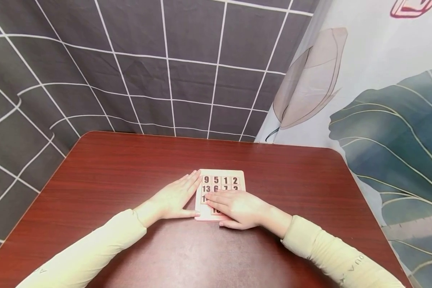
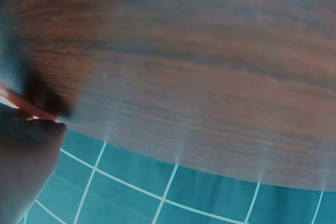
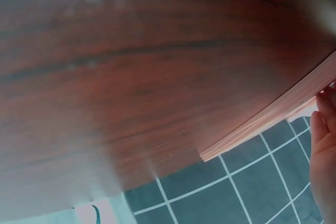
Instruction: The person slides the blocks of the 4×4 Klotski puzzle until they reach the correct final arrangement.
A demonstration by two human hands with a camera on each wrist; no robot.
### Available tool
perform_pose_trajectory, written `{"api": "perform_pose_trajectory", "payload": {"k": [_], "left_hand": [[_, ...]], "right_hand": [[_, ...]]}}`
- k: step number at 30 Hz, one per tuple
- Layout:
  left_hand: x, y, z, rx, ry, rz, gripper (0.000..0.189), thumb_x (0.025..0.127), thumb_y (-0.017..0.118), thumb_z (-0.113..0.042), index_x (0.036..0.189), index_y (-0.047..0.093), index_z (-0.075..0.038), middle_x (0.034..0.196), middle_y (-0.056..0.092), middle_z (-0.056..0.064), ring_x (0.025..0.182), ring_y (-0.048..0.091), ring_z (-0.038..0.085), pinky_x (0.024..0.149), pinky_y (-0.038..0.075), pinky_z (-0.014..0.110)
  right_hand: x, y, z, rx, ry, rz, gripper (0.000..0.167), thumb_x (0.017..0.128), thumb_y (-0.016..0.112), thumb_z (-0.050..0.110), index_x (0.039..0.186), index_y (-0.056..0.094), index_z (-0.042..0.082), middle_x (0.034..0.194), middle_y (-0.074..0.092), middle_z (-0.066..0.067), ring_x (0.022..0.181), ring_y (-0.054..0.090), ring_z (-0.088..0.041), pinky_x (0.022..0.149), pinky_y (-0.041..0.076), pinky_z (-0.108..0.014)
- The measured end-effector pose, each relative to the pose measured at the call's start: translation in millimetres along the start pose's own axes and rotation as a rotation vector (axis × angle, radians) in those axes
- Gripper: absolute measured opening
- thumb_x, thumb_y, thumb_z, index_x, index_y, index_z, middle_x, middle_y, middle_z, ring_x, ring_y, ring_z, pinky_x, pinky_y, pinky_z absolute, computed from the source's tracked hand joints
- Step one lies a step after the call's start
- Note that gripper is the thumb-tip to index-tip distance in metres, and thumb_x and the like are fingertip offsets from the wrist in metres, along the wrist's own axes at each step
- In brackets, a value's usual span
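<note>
A wooden number slide puzzle [image 1: 221, 172] lies flat on the table, its tiles printed with black numerals. The top row reads 9, 5, 1, 2; 13 and 6 stand below, with 7 and 3 partly covered. My left hand [image 1: 172, 201] rests along the puzzle's left side, fingers straight, thumb at the lower left corner. Over the lower right tiles lies my right hand [image 1: 243, 209], its extended fingertips touching tiles in the third row and hiding several of them. The right wrist view shows the puzzle's pale wooden side [image 3: 262, 127] beside the right fingers [image 3: 328, 114].
The dark red wood-grain table [image 1: 137, 164] extends around the puzzle on all sides. Behind it hangs a grey curtain with white grid lines [image 1: 137, 76]. A pale curtain with large leaf prints [image 1: 381, 120] hangs at the right.
</note>
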State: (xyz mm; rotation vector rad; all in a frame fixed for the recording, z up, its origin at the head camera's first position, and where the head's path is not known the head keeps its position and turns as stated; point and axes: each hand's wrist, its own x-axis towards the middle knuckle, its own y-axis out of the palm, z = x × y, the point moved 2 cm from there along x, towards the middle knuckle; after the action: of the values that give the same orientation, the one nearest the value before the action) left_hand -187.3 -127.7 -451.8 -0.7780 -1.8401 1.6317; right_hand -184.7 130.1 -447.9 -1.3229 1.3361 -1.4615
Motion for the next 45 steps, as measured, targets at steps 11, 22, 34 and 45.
{"api": "perform_pose_trajectory", "payload": {"k": [11,22,34,45], "left_hand": [[-0.9,3.9,1.4,0.013,0.003,-0.019,0.107,0.094,0.068,-0.063,0.161,0.031,0.012,0.172,0.026,0.031,0.161,0.030,0.041,0.132,0.032,0.047],[1.0,3.5,1.2,0.006,0.007,-0.005,0.107,0.095,0.067,-0.063,0.162,0.029,0.011,0.172,0.024,0.030,0.162,0.029,0.041,0.133,0.031,0.047],[1.0,2.2,2.3,0.014,-0.004,0.005,0.106,0.095,0.066,-0.064,0.162,0.030,0.011,0.173,0.024,0.030,0.162,0.028,0.040,0.133,0.031,0.046],[1.6,5.5,3.4,-0.007,-0.009,0.005,0.106,0.095,0.066,-0.063,0.161,0.030,0.011,0.172,0.025,0.030,0.162,0.029,0.041,0.132,0.032,0.048]], "right_hand": [[-6.5,-0.8,20.4,-0.007,-0.082,-0.034,0.065,0.097,0.071,0.043,0.146,0.061,0.001,0.151,0.064,-0.011,0.142,0.060,-0.023,0.121,0.048,-0.036],[-1.4,-9.6,11.8,0.026,-0.011,-0.029,0.067,0.095,0.075,0.042,0.148,0.060,0.003,0.152,0.064,-0.009,0.142,0.061,-0.021,0.120,0.049,-0.036],[17.0,-6.1,-13.4,0.008,0.080,0.051,0.062,0.101,0.067,0.041,0.151,0.058,0.005,0.158,0.058,-0.010,0.147,0.057,-0.022,0.123,0.047,-0.038],[10.8,0.9,-3.3,0.004,0.014,0.025,0.062,0.100,0.070,0.042,0.148,0.061,0.003,0.153,0.063,-0.010,0.143,0.061,-0.022,0.121,0.049,-0.037]]}}
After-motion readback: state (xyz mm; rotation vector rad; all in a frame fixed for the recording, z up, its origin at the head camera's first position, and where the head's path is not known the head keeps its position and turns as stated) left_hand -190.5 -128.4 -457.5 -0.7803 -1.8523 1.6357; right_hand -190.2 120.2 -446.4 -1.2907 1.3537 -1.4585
